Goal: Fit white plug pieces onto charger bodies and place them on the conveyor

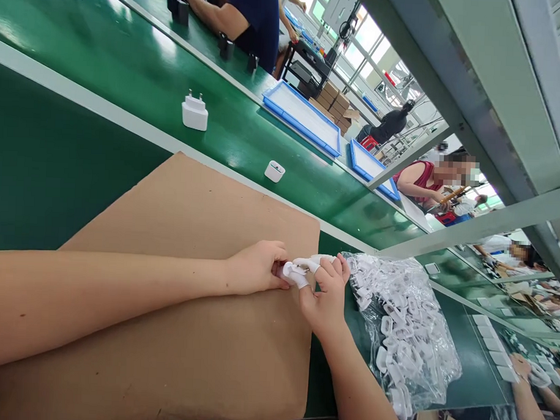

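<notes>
My left hand (259, 267) is closed, its thumb and fingers pinching a small white plastic piece (282, 272) over the right side of a cardboard sheet (201, 348). Against the same piece press the thumb and forefinger of my right hand (324, 291), which wear white finger cots. Most of the piece is hidden by the fingers, so its exact kind does not show. Just right of my right hand lies a clear plastic bag (407, 331) full of white plastic frame-like parts.
On the green line beyond the cardboard stand a white two-pin plug charger (194, 113) and a white charger block (274, 171). Blue-rimmed trays (304, 116) lie farther back. A metal beam (444, 237) slants across the right. Co-workers sit along the line; another person's hands (522, 368) show at lower right.
</notes>
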A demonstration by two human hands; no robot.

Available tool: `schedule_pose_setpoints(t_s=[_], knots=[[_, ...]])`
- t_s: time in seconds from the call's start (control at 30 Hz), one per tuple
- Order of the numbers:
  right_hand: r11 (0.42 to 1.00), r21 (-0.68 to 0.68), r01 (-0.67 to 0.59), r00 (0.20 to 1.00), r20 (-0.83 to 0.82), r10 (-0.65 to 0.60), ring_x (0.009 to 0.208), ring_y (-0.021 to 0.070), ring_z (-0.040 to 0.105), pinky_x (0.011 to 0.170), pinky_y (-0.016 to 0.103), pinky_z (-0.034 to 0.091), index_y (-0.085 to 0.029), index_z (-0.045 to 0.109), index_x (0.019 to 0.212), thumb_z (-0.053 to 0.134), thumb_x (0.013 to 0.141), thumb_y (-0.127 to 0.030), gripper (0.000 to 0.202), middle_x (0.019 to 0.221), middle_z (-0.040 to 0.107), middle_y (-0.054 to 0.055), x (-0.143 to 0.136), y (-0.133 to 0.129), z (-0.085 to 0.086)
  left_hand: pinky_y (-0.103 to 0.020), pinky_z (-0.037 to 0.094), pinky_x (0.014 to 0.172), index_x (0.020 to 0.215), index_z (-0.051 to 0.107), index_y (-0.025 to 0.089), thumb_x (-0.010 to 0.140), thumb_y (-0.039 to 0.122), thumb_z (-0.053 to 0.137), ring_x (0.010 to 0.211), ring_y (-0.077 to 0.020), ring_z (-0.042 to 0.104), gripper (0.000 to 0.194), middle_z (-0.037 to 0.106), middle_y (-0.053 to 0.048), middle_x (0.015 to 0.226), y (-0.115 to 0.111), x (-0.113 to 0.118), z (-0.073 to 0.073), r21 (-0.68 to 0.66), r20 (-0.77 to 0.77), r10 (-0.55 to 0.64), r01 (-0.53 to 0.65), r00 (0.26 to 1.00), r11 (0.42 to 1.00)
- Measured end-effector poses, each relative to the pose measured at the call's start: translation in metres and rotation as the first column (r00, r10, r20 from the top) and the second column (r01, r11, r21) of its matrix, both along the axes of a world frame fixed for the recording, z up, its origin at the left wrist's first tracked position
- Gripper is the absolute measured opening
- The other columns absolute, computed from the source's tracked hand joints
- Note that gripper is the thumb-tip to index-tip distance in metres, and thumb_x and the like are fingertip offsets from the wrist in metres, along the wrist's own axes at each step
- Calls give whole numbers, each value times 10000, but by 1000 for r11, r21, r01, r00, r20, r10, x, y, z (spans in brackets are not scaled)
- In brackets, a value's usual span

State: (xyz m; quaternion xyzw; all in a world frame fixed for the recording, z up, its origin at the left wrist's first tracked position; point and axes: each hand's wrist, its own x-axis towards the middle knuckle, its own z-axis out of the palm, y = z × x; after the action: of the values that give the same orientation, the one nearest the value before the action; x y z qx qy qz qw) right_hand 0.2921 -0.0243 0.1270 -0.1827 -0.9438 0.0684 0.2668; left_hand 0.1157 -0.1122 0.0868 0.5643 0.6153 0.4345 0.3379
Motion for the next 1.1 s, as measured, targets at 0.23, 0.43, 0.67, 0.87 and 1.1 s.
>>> schedule_pose_setpoints(t_s=[0.23, 0.43, 0.67, 0.87, 1.1], knots=[[998, -67, 21, 1000, 20, -19, 862, 202, 571, 1103, 439, 270, -256, 703, 949, 572, 773, -87, 277, 839, 650, -9, 1, 2, -2, -295, 411, 618, 679, 615, 182, 699, 414, 744, 662, -155, 536, 266, 538, -4, 807, 0, 1, 1, -6, 12, 6, -6, 1000, 1000], [1000, 13, 0, 1000, 19, 0, 827, 207, 525, 1073, 451, 287, -237, 684, 845, 567, 746, -85, 217, 782, 600, -1, 1, 0, -2, -295, 408, 612, 663, 599, 182, 688, 415, 746, 638, -148, 524, 276, 525, 1, 790, 0, 1, 1, -12, 7, 16, -16, 1000, 1000], [997, -58, 48, 999, 0, -48, 759, 186, 501, 901, 385, 367, -229, 693, 795, 589, 720, -97, 184, 731, 561, -10, -2, 2, -10, -295, 428, 625, 667, 603, 187, 689, 453, 735, 661, -162, 551, 298, 549, -5, 794, -1, 4, 1, -5, 1, 47, -47, 999, 999], [951, -297, 86, 981, -141, -132, 1039, 243, 620, 1006, 426, 417, -275, 700, 1186, 665, 861, -330, 332, 1092, 732, 42, 15, 3, -12, -275, 431, 620, 742, 670, 194, 694, 415, 717, 695, -185, 596, 232, 610, -6, 768, 7, 3, 14, 12, -110, 21, -20, 994, 1000], [760, 45, 649, 718, 292, -631, 1042, 312, 642, 855, 396, 492, -221, 761, 988, 520, 926, -281, 255, 1056, 733, 104, 133, 46, 17, -287, 496, 728, 1069, 734, 217, 787, 413, 707, 986, -267, 676, 344, 716, -60, 1157, 92, -78, 31, -2, -394, 435, -473, 810, 881]])
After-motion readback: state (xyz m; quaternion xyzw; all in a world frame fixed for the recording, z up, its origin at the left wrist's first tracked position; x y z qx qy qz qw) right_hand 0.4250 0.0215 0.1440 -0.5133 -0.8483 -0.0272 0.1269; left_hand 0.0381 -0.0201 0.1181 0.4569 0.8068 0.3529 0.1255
